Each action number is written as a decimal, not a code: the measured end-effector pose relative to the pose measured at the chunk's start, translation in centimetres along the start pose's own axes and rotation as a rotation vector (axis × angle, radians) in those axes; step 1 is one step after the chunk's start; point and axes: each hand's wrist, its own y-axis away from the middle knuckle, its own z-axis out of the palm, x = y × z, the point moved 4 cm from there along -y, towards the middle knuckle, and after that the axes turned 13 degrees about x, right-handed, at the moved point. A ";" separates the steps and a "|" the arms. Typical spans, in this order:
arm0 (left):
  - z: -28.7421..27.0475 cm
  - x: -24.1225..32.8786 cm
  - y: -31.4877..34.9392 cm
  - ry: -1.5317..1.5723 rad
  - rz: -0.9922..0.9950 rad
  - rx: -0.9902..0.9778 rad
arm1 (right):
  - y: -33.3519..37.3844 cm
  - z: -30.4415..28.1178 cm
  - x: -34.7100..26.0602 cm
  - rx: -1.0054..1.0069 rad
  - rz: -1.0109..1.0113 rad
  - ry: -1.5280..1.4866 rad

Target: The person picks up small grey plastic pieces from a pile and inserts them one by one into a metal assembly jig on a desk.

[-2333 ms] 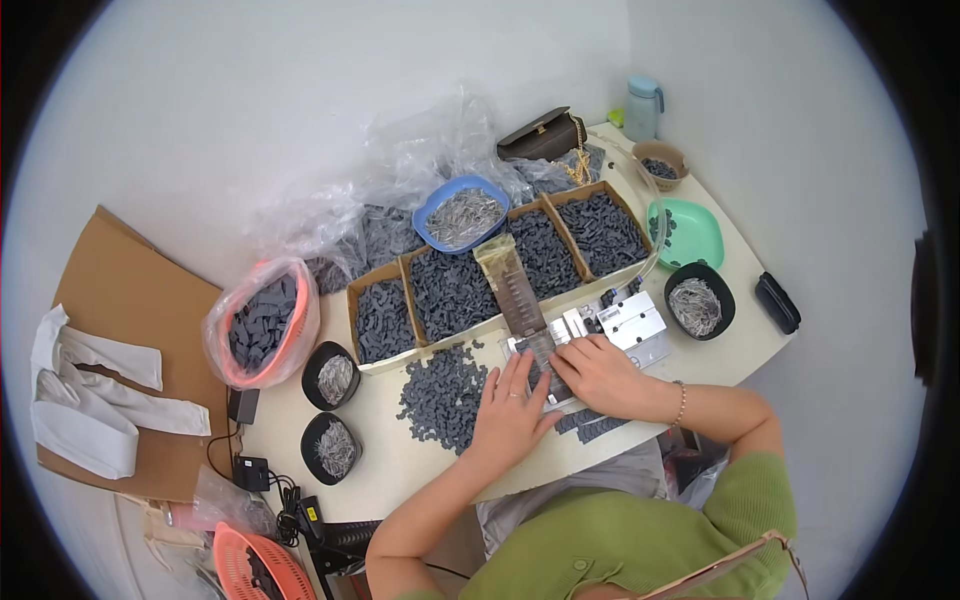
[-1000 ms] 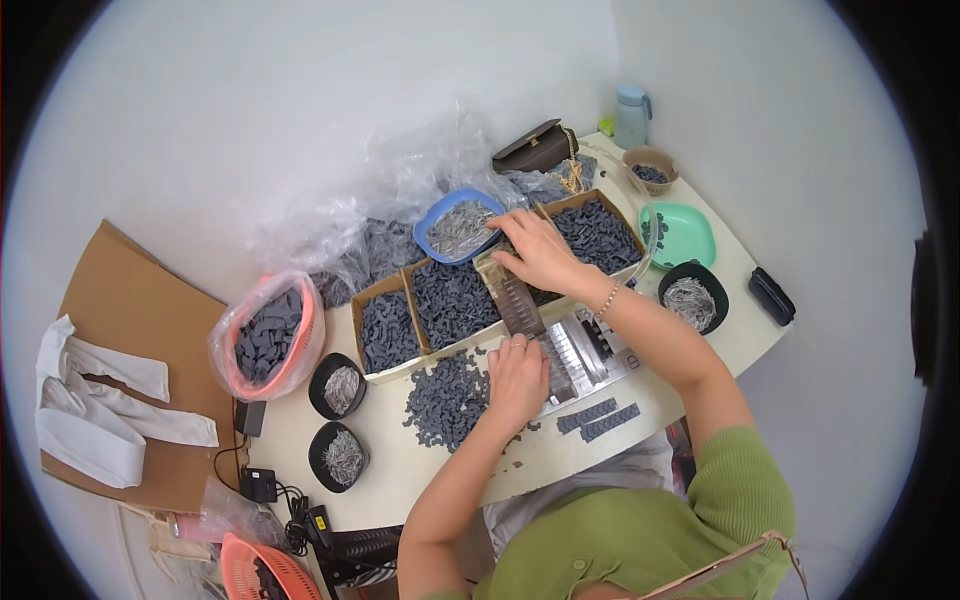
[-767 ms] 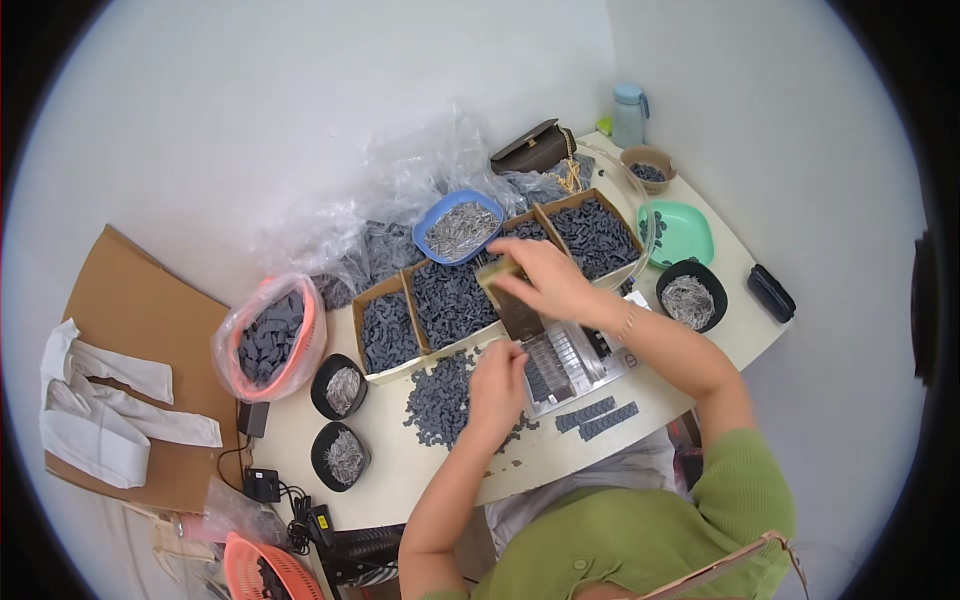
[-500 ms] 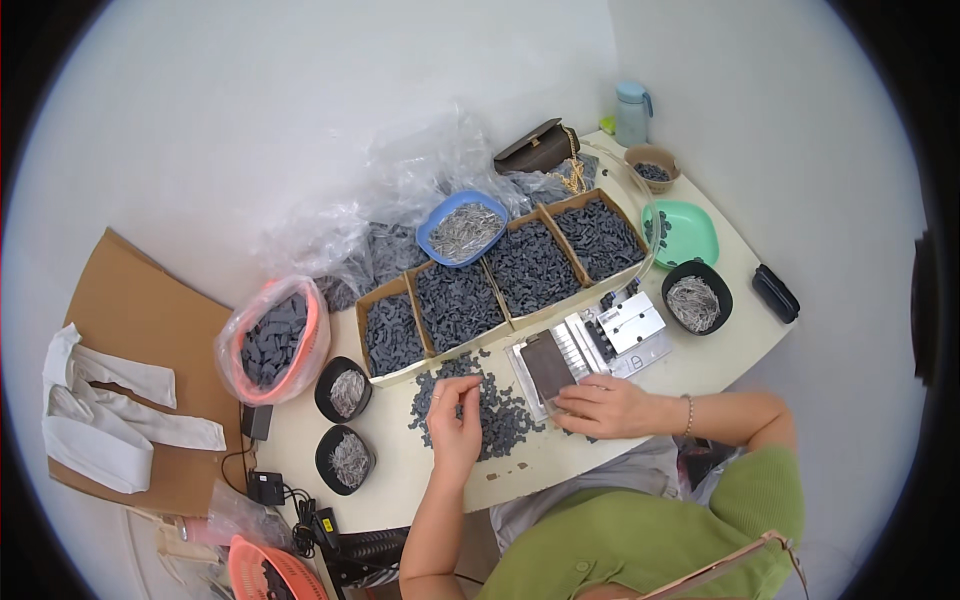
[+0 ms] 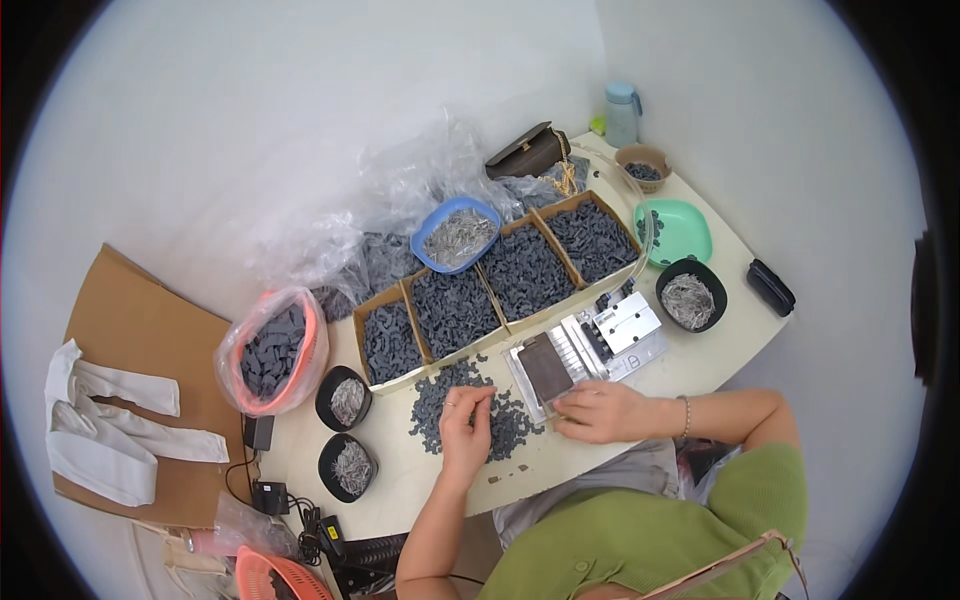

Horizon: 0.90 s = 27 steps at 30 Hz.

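Observation:
A scattered pile of small dark grey parts (image 5: 442,395) lies on the table. Above its near side is my left hand (image 5: 466,428), thumb and fingertips pinched together; whatever is between them is too small to make out. My right hand (image 5: 600,411) rests at the near edge of a metal fixture (image 5: 572,352), its fingers bent and drawn together. What those fingers hold, if anything, is hidden. A dark brown flat plate (image 5: 546,368) lies on the fixture's left part, close to my right fingertips. A silver block (image 5: 628,322) with black fittings sits at the fixture's far right.
Behind the pile stands a divided cardboard box (image 5: 505,325) of dark grey parts. Thin metal pieces fill a blue tray (image 5: 418,246) and black bowls (image 5: 322,400), one (image 5: 722,302) at the right. A green tray (image 5: 695,235) stands farther back; a pink basket (image 5: 318,345) is at left.
My left hand has moved slightly right over the pile, still pinched. My right fingers have curled in more at the fixture's near edge. The whole view has shifted a little.

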 end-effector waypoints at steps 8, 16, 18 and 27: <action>4.1 -0.4 -0.4 -0.077 0.150 -0.053 | -4.9 2.3 12.4 0.168 0.878 -0.370; 8.5 0.2 -2.6 -0.366 0.588 -0.156 | -3.7 4.5 16.2 -0.019 0.735 -0.271; 8.4 0.1 -2.6 -0.370 0.579 -0.208 | -3.2 2.6 16.8 -0.041 0.726 -0.221; 5.7 2.2 -1.1 -0.270 0.439 -0.343 | 3.4 -1.3 24.0 -0.346 0.915 0.049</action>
